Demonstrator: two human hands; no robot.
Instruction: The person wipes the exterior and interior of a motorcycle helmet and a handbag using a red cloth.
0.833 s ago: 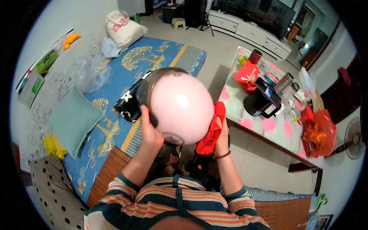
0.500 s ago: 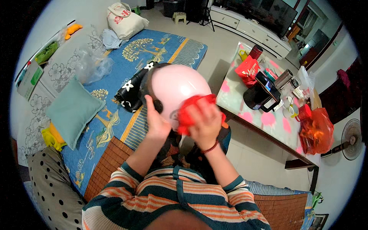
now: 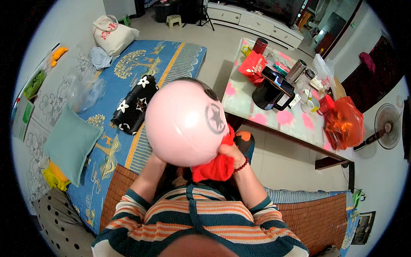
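Observation:
A glossy pink helmet (image 3: 184, 124) with a dark star-in-ring emblem and black trim at its far edge is held up in front of my body. My left hand (image 3: 153, 162) supports it from the lower left, its fingers hidden behind the shell. At the lower right my right hand (image 3: 232, 156), with a dark red bead bracelet at the wrist, is closed on a red cloth (image 3: 214, 170). The cloth bunches against the helmet's near right edge and hangs below it.
A black bag with white flowers (image 3: 132, 109) lies on the blue-covered sofa (image 3: 169, 64), near a teal pillow (image 3: 72, 143). Right of me stands a low table (image 3: 267, 118) bearing a red pouch, flasks, a phone, cups and a red plastic bag (image 3: 344, 124). A fan (image 3: 387, 126) is beyond.
The helmet has turned, bringing its star emblem to the upper right and its black trim to the far side. My right hand and the cloth moved down nearer my body; my left hand moved lower.

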